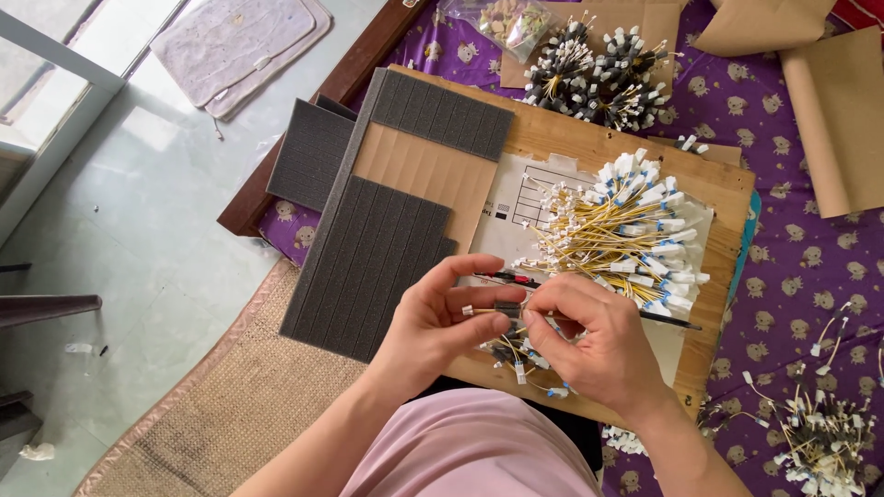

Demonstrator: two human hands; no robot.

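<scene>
Pinching a small dark connector (507,308) between them, the left hand (433,327) and right hand (594,340) close their fingertips on it above the wooden board (589,138). Just beyond lies a heap of yellow wires with white plugs (626,235); grey foam pads (368,267) sit left.

A home used for piecework: patterned bedsheet (792,267), woven floor mat (230,405), bundled wire connectors (635,230).
</scene>
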